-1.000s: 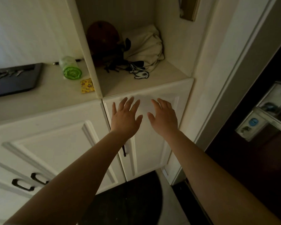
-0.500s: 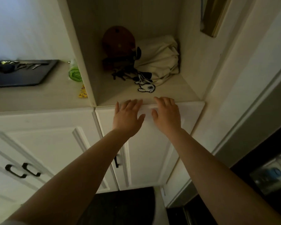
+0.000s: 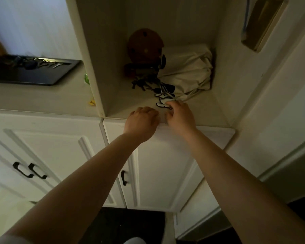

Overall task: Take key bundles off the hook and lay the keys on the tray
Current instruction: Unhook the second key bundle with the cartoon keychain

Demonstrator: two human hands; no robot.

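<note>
A key bundle lies in the open cabinet niche: dark keys (image 3: 142, 83) joined by a ring to a white charm with a black outline (image 3: 162, 101). My right hand (image 3: 180, 118) reaches into the niche, and its fingertips pinch the near end of the charm. My left hand (image 3: 142, 120) rests beside it at the shelf's front edge, fingers curled, holding nothing. A black tray (image 3: 42, 76) sits on the counter at the left with several keys (image 3: 40, 63) lying on it. No hook is clearly visible.
A round brown wooden object (image 3: 145, 45) and a cream cloth bag (image 3: 186, 71) fill the back of the niche. A white divider panel (image 3: 88, 55) separates niche and counter. White cabinet doors with black handles (image 3: 29, 170) are below.
Both hands rose from the cabinet door front up to the shelf edge. My right hand reached in and took the white charm; my left hand's fingers curled. The view tilted upward.
</note>
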